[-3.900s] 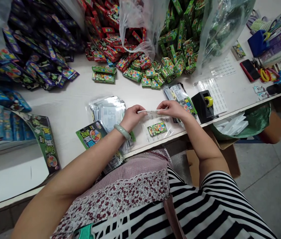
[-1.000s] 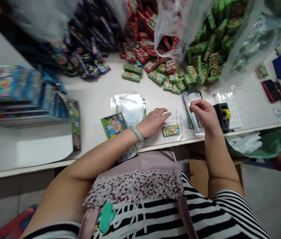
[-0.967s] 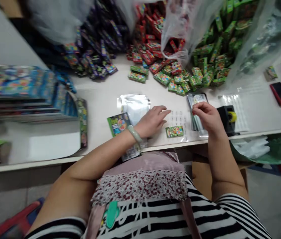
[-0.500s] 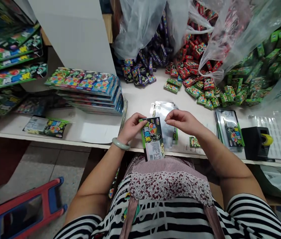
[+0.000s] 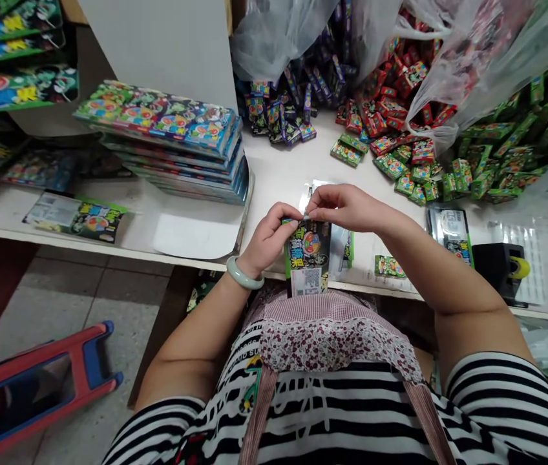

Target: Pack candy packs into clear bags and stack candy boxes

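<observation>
To the right of the stack (image 5: 167,129), the black packet (image 5: 310,252) is held upright at the table's (image 5: 278,158) near edge, printed face showing. The left hand (image 5: 273,240) grips its top corner nearest the stack, thumb over the front; the right hand (image 5: 344,205) has thumb and forefinger closed in a pinch on the same top edge, slightly farther from the stack. The packet looks light, thin and bendable, its film probably slick and easily creased, so the top corners seem the best hold, with fingertips only. Farther right of the stack lie silver pouches (image 5: 338,248), then a green box (image 5: 389,265) and the tape dispenser (image 5: 499,271).
</observation>
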`<state>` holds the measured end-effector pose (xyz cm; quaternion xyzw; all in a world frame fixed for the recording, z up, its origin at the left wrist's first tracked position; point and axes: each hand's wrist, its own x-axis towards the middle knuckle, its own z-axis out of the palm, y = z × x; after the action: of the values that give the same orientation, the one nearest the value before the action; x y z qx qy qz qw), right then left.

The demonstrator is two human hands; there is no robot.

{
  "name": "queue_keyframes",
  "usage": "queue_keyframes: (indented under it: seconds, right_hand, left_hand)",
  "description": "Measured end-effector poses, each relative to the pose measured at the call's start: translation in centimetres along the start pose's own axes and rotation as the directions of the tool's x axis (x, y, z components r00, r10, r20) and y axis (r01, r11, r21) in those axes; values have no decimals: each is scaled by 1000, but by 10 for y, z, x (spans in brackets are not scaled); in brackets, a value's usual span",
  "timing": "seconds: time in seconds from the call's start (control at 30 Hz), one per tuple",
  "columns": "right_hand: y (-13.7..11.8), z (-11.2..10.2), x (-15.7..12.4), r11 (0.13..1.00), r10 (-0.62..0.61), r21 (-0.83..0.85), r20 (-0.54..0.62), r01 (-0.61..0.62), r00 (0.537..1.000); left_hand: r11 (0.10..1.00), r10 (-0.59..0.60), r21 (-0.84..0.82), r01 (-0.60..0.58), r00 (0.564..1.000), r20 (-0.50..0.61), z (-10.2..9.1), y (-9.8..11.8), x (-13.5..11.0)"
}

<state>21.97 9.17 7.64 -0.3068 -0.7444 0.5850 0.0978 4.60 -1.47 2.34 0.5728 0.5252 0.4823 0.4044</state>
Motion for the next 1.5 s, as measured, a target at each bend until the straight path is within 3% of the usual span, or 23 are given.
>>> queue_keyframes:
  seconds: [0.4, 0.67, 0.73, 0.8, 0.87, 0.97, 1.03, 1.07, 1.17, 1.2, 1.23, 1.27, 1.3, 1.37, 1.43, 1.5]
  right_hand:
    - [0, -7, 8, 999, 46, 9, 88, -47, 995]
    - [1, -1, 5, 990, 123, 67, 20, -124, 992]
    - [4, 3, 4, 971, 196, 135, 21, -197, 980]
    - [8, 8, 2, 909, 321, 237, 122, -342, 939]
    - [11, 11, 1, 826, 408, 313, 241, -468, 881]
    - [13, 12, -2, 784, 407, 375, 291, -495, 866]
    - [10, 8, -5, 796, 363, 389, 308, -465, 879]
    - [7, 5, -6, 809, 333, 398, 298, -433, 895]
    - [-7, -3, -5, 862, 221, 435, 139, -260, 965]
    - [-12, -3, -1, 874, 187, 445, 67, -197, 980]
    - [-18, -2, 5, 879, 159, 456, 2, -142, 987]
    - [-24, 1, 14, 878, 137, 469, -52, -97, 989]
    - [-30, 5, 24, 873, 123, 485, -101, -59, 987]
    - [-42, 16, 50, 864, 128, 504, -187, -17, 974]
    - [-53, 25, 78, 861, 183, 506, -236, -40, 954]
    - [-63, 31, 104, 853, 264, 508, -227, -117, 938]
  left_hand:
    - [1000, 8, 24, -7, 999, -43, 9, 0, 0]
    - [992, 125, 55, -116, 971, -202, 23, -14, -1]
    - [990, 144, 34, -140, 967, -209, 25, -14, -4]
    - [992, 119, -16, -125, 971, -209, 26, -14, -9]
    - [991, 27, -126, -49, 985, -171, 25, -14, -17]
    - [948, -105, -288, 133, 989, 108, 20, -16, -38]
    - [937, -117, -295, 185, 965, 233, 10, -11, -56]
    - [949, -100, -272, 161, 969, 226, 0, -6, -64]
    - [995, 74, -65, -76, 997, -33, -48, 25, -73]
    - [983, 179, 70, -169, 969, -173, -70, 38, -68]
    - [937, 320, 247, -248, 893, -316, -94, 51, -59]
    - [861, 455, 419, -288, 805, -381, -117, 62, -45]
    - [784, 532, 551, -286, 767, -359, -139, 71, -27]
    - [580, 638, 744, -333, 753, -160, -171, 79, 14]
    - [410, 609, 851, -327, 793, 12, -187, 75, 51]
    - [294, 475, 918, -266, 874, 101, -189, 62, 75]
